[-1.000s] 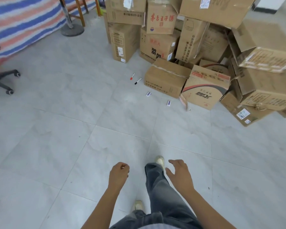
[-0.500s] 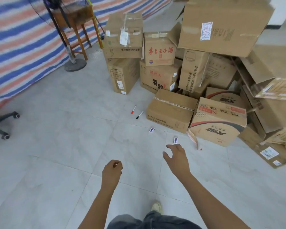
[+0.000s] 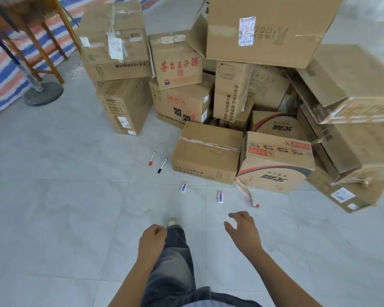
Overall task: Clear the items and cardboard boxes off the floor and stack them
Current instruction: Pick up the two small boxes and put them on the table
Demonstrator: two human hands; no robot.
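Two hands: both are held low over the floor, apart from everything lying on it.
Left hand (image 3: 152, 240): the fingers are curled under into a loose fist, and nothing is seen held.
Right hand (image 3: 242, 231): it is spread, with the fingers slightly bent and the thumb out, and nothing is held.
Near white block (image 3: 220, 197): a small flat rectangle with blue and red print lies just ahead of the right hand, its long axis pointing away.
Far white block (image 3: 183, 187): a block of the same kind is seen ahead of the left hand, tilted slightly rightward.
Red-capped marker (image 3: 151, 158): a slim white cylinder lies further ahead of the left hand, its cap at the near end and its axis pointing away.
Black-capped marker (image 3: 162, 165): it is laid just right of the red one, cap nearest, its far end leaning right.
Tape strip (image 3: 245, 191): a limp flat band trails toward the right hand, ending in a red tip.
Taped box (image 3: 206, 151): plain brown corrugated cardboard, low and oblong, is set beyond the blocks.
Swoosh box (image 3: 275, 165): it touches the taped box's right side; a red and dark curve and upside-down writing are printed on it.
Red-lettered box (image 3: 177, 63): "茅台王子酒" can be read.
Left top box (image 3: 115, 41): "累计服务5万+企业" is printed on it, and peeling paper labels are stuck on.
Large top box (image 3: 264, 29): a shipping label is stuck to it, though its text is too blurred to read.
Floor (image 3: 53, 173): it is covered in smooth pale grey tiles.
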